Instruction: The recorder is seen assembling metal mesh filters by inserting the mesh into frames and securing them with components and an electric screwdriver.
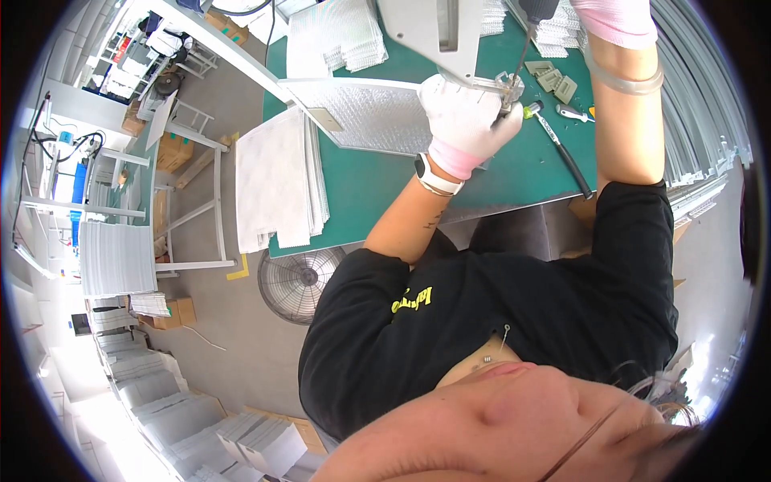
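My left hand [466,120], in a white glove with a pink cuff, is closed around a small metal frame piece [507,87]. A long thin driver bit [526,52] comes down to this piece from a dark power driver [538,8] at the top edge. Beside that driver is my right hand [617,22], also gloved; its fingers are cut off by the picture's edge. A framed silver textured panel [373,116] extends leftward from my left hand. Over it stands a light grey slotted housing [434,36]. A hammer [562,149] with a black grip lies right of my left hand.
The green table [514,189] holds stacks of white mesh sheets [281,181] and silver sheets [333,36]. Small beige parts [552,80] and a white-handled screwdriver [573,113] lie near the hammer. Long metal strips [699,104] stand at right. A floor fan [301,281] stands below the table.
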A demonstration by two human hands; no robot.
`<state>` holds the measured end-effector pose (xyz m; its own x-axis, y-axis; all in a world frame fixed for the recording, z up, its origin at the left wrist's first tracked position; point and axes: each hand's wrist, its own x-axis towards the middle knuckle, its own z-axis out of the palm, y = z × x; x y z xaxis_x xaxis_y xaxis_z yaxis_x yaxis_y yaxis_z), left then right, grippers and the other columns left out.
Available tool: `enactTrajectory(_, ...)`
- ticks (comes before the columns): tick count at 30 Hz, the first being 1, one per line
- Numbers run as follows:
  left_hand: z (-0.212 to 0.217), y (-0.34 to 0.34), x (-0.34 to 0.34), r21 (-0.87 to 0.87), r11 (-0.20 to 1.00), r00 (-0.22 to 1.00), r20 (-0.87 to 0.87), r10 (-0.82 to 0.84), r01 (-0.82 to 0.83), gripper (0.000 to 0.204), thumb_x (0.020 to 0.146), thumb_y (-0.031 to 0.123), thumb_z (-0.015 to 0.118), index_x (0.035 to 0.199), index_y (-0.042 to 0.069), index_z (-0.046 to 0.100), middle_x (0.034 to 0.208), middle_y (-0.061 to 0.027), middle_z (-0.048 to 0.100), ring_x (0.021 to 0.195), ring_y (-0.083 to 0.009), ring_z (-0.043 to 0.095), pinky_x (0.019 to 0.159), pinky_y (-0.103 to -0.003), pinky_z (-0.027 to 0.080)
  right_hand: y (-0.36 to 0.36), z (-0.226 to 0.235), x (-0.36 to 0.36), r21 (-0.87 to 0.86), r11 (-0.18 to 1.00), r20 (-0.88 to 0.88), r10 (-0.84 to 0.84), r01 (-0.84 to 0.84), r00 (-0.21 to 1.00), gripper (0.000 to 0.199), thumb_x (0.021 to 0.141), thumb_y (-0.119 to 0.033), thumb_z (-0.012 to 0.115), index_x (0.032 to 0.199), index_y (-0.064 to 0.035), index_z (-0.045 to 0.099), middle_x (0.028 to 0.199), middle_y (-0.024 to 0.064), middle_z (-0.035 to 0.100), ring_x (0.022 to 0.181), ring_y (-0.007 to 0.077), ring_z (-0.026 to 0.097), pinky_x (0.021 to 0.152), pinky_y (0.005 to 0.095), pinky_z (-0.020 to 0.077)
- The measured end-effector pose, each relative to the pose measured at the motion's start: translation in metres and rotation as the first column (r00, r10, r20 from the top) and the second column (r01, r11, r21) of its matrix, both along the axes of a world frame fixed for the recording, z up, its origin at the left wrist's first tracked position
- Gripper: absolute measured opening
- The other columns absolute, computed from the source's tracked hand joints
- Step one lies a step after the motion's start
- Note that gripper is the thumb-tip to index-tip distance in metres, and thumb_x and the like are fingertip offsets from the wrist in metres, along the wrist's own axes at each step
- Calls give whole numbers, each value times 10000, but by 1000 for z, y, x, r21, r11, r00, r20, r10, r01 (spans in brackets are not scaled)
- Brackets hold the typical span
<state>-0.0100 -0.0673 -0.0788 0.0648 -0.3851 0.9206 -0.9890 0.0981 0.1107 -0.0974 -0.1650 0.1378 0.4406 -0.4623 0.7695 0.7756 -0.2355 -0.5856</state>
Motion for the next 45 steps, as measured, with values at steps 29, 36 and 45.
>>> enactTrajectory(29, 6, 11, 3, 81, 993, 996, -32, -85, 88, 134, 695, 194, 757, 769, 102, 693, 689, -39, 553, 646, -266, 540, 652, -422, 406, 30, -32, 19, 85, 846, -220, 531, -526, 818, 405, 975, -226, 643, 1268, 39, 552, 705, 29, 534, 585, 98, 463, 524, 243, 345)
enactTrajectory(36, 7, 4, -5, 48, 985, 980, -116, -160, 166, 165, 732, 214, 760, 821, 80, 721, 682, -63, 564, 628, -288, 560, 634, -431, 420, 19, -38, 9, 129, 821, -203, 571, -557, 795, 407, 964, -239, 656, 1273, 12, 574, 717, 13, 544, 577, 84, 474, 516, 221, 365)
enactTrajectory(45, 7, 4, -7, 116, 968, 963, -183, -199, 222, 157, 759, 192, 749, 784, 53, 682, 604, -81, 540, 592, -287, 556, 565, -413, 428, 18, -41, 2, 126, 929, -226, 369, -348, 902, 382, 963, -239, 657, 1261, -8, 595, 720, -4, 546, 564, 75, 483, 508, 210, 380)
